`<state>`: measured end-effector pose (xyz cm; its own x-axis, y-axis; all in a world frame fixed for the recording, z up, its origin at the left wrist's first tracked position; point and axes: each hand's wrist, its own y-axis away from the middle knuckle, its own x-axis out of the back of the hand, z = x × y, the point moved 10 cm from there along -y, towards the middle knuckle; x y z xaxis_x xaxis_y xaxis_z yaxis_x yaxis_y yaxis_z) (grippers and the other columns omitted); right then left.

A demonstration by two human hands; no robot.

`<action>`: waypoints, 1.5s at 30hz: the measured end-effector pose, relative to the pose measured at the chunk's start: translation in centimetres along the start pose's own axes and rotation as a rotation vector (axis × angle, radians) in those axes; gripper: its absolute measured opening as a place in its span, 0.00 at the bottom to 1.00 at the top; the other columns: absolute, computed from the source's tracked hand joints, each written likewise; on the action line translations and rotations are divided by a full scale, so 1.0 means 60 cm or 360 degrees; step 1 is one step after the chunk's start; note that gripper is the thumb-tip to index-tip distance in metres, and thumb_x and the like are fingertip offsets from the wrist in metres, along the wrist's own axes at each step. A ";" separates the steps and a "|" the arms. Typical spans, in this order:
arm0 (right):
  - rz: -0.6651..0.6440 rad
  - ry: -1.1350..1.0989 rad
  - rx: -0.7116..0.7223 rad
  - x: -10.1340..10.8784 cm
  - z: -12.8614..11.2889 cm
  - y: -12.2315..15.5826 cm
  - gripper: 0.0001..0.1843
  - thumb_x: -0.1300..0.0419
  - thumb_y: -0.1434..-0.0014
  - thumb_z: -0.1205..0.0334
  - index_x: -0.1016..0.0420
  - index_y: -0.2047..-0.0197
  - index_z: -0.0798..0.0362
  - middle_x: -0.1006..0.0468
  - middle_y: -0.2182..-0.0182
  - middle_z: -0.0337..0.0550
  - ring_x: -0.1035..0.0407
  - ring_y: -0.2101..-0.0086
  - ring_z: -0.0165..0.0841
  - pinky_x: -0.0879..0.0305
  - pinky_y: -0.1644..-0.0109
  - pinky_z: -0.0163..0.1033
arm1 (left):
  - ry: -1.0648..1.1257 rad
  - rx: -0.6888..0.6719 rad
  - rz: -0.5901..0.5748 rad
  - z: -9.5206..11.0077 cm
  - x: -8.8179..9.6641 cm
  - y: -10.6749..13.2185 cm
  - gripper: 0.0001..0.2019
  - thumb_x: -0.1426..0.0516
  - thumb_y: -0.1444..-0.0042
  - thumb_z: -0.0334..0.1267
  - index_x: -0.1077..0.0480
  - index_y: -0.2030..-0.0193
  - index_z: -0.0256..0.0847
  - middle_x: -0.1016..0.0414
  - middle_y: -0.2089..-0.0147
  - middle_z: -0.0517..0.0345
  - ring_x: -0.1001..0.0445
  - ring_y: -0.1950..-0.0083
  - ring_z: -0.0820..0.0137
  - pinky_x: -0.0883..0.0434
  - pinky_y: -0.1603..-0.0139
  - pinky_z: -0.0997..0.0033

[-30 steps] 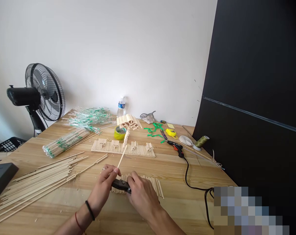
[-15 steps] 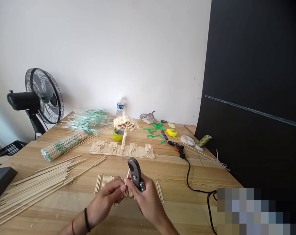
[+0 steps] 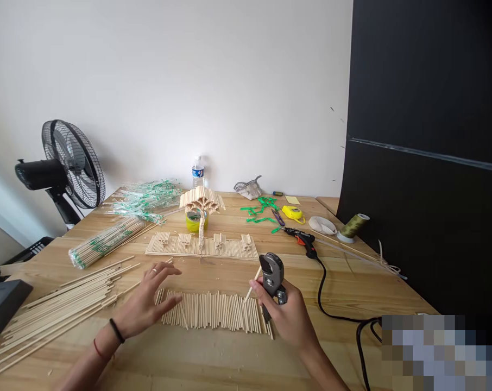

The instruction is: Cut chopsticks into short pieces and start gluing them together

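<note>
My right hand (image 3: 284, 312) is closed around grey-handled pruning shears (image 3: 272, 274), and a short cut wooden stick (image 3: 253, 283) pokes out between its thumb and fingers. My left hand (image 3: 151, 296), fingers spread, hovers by the left end of a row of short wooden sticks (image 3: 213, 310). One loose short stick (image 3: 183, 316) lies slanted across that row near the left thumb. Behind the row stands a model built of sticks: a flat base (image 3: 193, 247) with small raised clusters and a post (image 3: 201, 228) carrying a slatted roof (image 3: 200, 197).
Long sticks (image 3: 67, 307) lie spread at the left, beside a wrapped stick bundle (image 3: 105, 241) and plastic wrappers (image 3: 148, 198). A glue gun (image 3: 301, 239) with a black cord, a yellow tape measure (image 3: 292, 213) and a thread spool (image 3: 354, 227) are at the right. A fan (image 3: 69, 165) stands far left.
My hands have moved apart. The left let go of the stick and went left, opening; the right moved right with the shears and a short stick. A slanted stick now shows on the row.
</note>
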<state>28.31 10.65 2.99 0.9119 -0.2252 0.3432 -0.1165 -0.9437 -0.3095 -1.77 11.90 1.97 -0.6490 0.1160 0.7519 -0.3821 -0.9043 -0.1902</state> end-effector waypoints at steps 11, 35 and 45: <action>0.0140 0.0070 0.0008 0.029 0.007 0.015 0.15 0.36 0.37 0.51 0.28 0.69 0.51 0.25 0.76 0.37 0.32 0.74 0.33 0.34 0.66 0.36 | -0.0501 -0.0177 -0.0002 0.044 -0.059 0.018 0.24 0.33 0.45 0.53 0.31 0.47 0.45 0.27 0.48 0.48 0.32 0.46 0.50 0.35 0.44 0.45; 0.0271 0.0082 -0.0039 0.068 0.009 0.018 0.12 0.33 0.39 0.54 0.25 0.69 0.51 0.25 0.79 0.37 0.31 0.77 0.34 0.33 0.68 0.38 | -0.0591 -0.0281 -0.0208 0.041 -0.064 0.017 0.21 0.38 0.36 0.45 0.37 0.39 0.45 0.29 0.44 0.49 0.32 0.42 0.52 0.35 0.41 0.47; 0.0250 0.0119 0.0006 0.063 0.004 0.020 0.10 0.33 0.39 0.55 0.24 0.69 0.50 0.21 0.76 0.38 0.28 0.75 0.35 0.32 0.65 0.39 | -0.0562 -0.0287 -0.0279 0.039 -0.073 0.019 0.23 0.38 0.36 0.40 0.39 0.37 0.45 0.31 0.40 0.48 0.33 0.40 0.53 0.35 0.40 0.47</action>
<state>31.72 8.75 3.69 0.8508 -0.3873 0.3552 -0.2538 -0.8946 -0.3677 2.21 9.42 -0.07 -0.3111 0.0853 0.9465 -0.5956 -0.7936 -0.1242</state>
